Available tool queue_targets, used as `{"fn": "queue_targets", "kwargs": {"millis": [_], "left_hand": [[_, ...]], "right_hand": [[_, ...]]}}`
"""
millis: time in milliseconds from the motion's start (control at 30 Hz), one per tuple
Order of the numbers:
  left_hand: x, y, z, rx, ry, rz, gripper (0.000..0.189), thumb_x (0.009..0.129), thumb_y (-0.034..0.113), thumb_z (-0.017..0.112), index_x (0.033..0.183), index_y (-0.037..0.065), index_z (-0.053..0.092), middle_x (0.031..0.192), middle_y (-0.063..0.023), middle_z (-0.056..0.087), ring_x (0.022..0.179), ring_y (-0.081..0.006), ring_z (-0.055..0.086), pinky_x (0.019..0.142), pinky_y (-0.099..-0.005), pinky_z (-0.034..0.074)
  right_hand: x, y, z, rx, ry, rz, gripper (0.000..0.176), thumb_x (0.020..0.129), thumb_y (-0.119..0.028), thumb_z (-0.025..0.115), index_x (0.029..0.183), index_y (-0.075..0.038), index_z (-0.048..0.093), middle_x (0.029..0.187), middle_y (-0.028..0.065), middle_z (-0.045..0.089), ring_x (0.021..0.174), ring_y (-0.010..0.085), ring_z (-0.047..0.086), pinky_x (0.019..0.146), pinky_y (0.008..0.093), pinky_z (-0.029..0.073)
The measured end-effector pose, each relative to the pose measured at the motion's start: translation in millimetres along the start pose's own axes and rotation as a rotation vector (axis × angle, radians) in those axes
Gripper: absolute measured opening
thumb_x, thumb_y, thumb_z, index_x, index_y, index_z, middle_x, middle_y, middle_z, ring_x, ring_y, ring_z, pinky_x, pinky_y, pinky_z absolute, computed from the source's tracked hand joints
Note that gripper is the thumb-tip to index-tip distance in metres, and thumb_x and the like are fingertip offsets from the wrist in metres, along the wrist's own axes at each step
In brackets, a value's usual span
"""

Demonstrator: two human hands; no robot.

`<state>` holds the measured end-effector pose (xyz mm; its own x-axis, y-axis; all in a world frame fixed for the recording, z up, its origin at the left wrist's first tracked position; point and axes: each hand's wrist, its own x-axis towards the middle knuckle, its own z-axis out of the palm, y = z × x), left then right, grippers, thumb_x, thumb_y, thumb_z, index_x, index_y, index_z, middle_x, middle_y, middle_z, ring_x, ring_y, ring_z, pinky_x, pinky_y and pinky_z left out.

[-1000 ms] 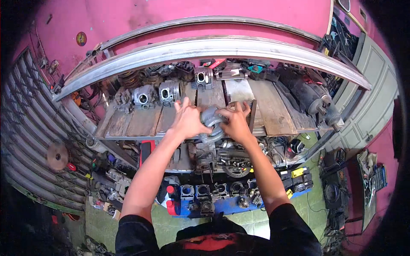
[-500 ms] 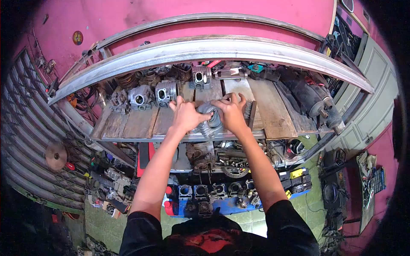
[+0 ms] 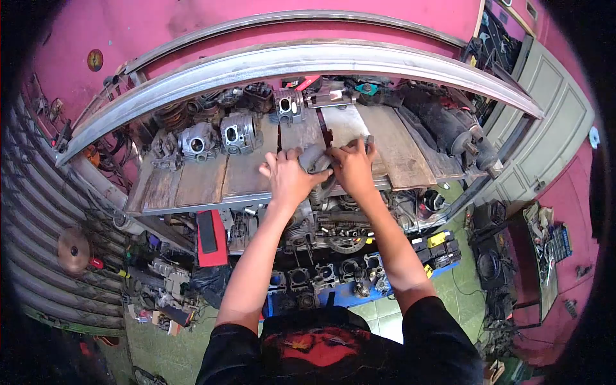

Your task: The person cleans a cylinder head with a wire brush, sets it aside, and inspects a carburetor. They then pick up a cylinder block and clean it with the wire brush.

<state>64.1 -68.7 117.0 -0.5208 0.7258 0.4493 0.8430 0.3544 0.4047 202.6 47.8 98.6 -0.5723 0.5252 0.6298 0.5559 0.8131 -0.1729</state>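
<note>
Between my two hands is a grey metal engine part (image 3: 314,156) with a curved upper side, held over the front edge of the wooden shelf (image 3: 256,173). My left hand (image 3: 292,178) grips its left side, thumb across the front. On the right, my right hand (image 3: 353,168) has its fingers bent around the part's other side. A small grey piece shows by the right fingertips, too little to name. Much of the part is hidden by my fingers. Left of my hands, engine cylinder heads (image 3: 239,133) stand on the boards.
A metal beam (image 3: 308,58) crosses above the shelf. Dark exhaust mufflers (image 3: 452,131) lie at the shelf's right end. Below are more metal parts, a blue bench (image 3: 378,292) with several cylinder blocks, and a red box (image 3: 212,250). A slatted shutter (image 3: 58,218) stands left.
The engine part has been turned, and its round opening no longer shows. The bristled strip beside my right hand is out of sight. My view has shifted slightly.
</note>
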Motion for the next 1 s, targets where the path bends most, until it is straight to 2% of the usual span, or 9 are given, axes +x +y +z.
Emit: {"fn": "queue_targets", "kwargs": {"millis": [33, 133, 233, 300, 433, 500, 667, 833, 1000], "left_hand": [[-1.9, -1.0, 4.0, -0.004, 0.0, 0.004, 0.092, 0.064, 0.066, 0.09, 0.127, 0.002, 0.072, 0.124, -0.0185, 0.072, 0.128, -0.0377, 0.05, 0.107, -0.0622, 0.031], [-8.6, -3.9, 12.6, -0.032, -0.013, 0.021, 0.096, 0.063, 0.07, 0.09, 0.128, 0.003, 0.071, 0.127, -0.0195, 0.07, 0.129, -0.0376, 0.05, 0.107, -0.0626, 0.031], [-4.2, -7.0, 10.5, -0.062, -0.078, 0.004, 0.1, 0.062, 0.071, 0.09, 0.131, 0.003, 0.068, 0.128, -0.0199, 0.071, 0.131, -0.0367, 0.05, 0.107, -0.0625, 0.031], [-3.9, -16.9, 10.2, -0.088, -0.103, 0.056, 0.1, 0.062, 0.071, 0.09, 0.132, 0.003, 0.068, 0.128, -0.0198, 0.071, 0.131, -0.0368, 0.05, 0.107, -0.0624, 0.03], [0.3, -54.2, 5.7, -0.172, -0.187, 0.191, 0.095, 0.067, 0.063, 0.091, 0.143, 0.012, 0.063, 0.127, -0.0181, 0.071, 0.131, -0.0363, 0.052, 0.109, -0.0614, 0.029], [-2.1, -65.9, 3.2, -0.184, -0.22, 0.247, 0.094, 0.071, 0.053, 0.093, 0.15, 0.018, 0.058, 0.127, -0.0165, 0.07, 0.132, -0.0355, 0.052, 0.111, -0.0606, 0.027], [-6.2, -64.7, 16.5, -0.135, -0.083, 0.257, 0.091, 0.069, 0.053, 0.094, 0.144, 0.012, 0.06, 0.127, -0.0172, 0.069, 0.133, -0.0352, 0.05, 0.112, -0.0614, 0.026], [-7.4, -45.7, 38.8, -0.054, 0.092, 0.178, 0.086, 0.069, 0.053, 0.094, 0.133, 0.006, 0.061, 0.127, -0.018, 0.068, 0.134, -0.0366, 0.049, 0.111, -0.0634, 0.025], [-6.8, -26.8, 44.1, 0.03, 0.151, 0.017, 0.088, 0.069, 0.056, 0.094, 0.126, 0.0, 0.057, 0.123, -0.0185, 0.065, 0.129, -0.0388, 0.048, 0.109, -0.0635, 0.026]], "right_hand": [[-5.0, 0.0, 3.1, -0.002, -0.002, 0.024, 0.043, 0.076, -0.008, 0.075, 0.118, -0.018, 0.079, 0.106, 0.0077, 0.078, 0.121, 0.0333, 0.059, 0.111, 0.0688, 0.029], [-18.5, -3.8, 0.1, 0.083, -0.007, 0.1, 0.042, 0.077, -0.009, 0.074, 0.119, -0.017, 0.079, 0.103, 0.0075, 0.079, 0.121, 0.0344, 0.059, 0.11, 0.069, 0.029], [-31.1, -13.8, -13.0, 0.114, -0.123, 0.111, 0.06, 0.078, -0.014, 0.078, 0.138, -0.017, 0.068, 0.121, 0.0126, 0.074, 0.128, 0.0387, 0.053, 0.112, 0.0689, 0.027], [-37.1, -20.3, -23.6, 0.124, -0.268, 0.119, 0.09, 0.073, -0.025, 0.088, 0.155, -0.015, 0.052, 0.143, 0.0161, 0.063, 0.136, 0.0418, 0.045, 0.115, 0.0665, 0.025], [-44.5, -44.2, -13.1, 0.143, -0.117, 0.189, 0.107, 0.063, -0.039, 0.096, 0.157, -0.016, 0.049, 0.152, 0.0076, 0.058, 0.137, 0.0404, 0.044, 0.117, 0.0594, 0.024], [-43.5, -44.2, -9.4, 0.176, -0.12, 0.193, 0.105, 0.063, -0.038, 0.096, 0.155, -0.015, 0.05, 0.152, 0.0078, 0.058, 0.136, 0.0405, 0.044, 0.117, 0.059, 0.024], [-26.2, -19.3, -4.8, 0.223, -0.168, 0.117, 0.104, 0.063, -0.037, 0.097, 0.156, -0.023, 0.052, 0.151, 0.0078, 0.061, 0.137, 0.0381, 0.045, 0.117, 0.057, 0.025], [-7.4, -5.3, 0.6, 0.148, -0.181, 0.104, 0.085, 0.072, -0.026, 0.09, 0.151, -0.025, 0.059, 0.146, 0.0029, 0.066, 0.135, 0.0376, 0.049, 0.115, 0.0685, 0.023], [-23.4, -1.8, 3.8, -0.1, -0.064, 0.179, 0.081, 0.075, -0.034, 0.091, 0.148, -0.02, 0.059, 0.144, 0.0062, 0.066, 0.137, 0.0399, 0.05, 0.113, 0.0717, 0.028]]}}
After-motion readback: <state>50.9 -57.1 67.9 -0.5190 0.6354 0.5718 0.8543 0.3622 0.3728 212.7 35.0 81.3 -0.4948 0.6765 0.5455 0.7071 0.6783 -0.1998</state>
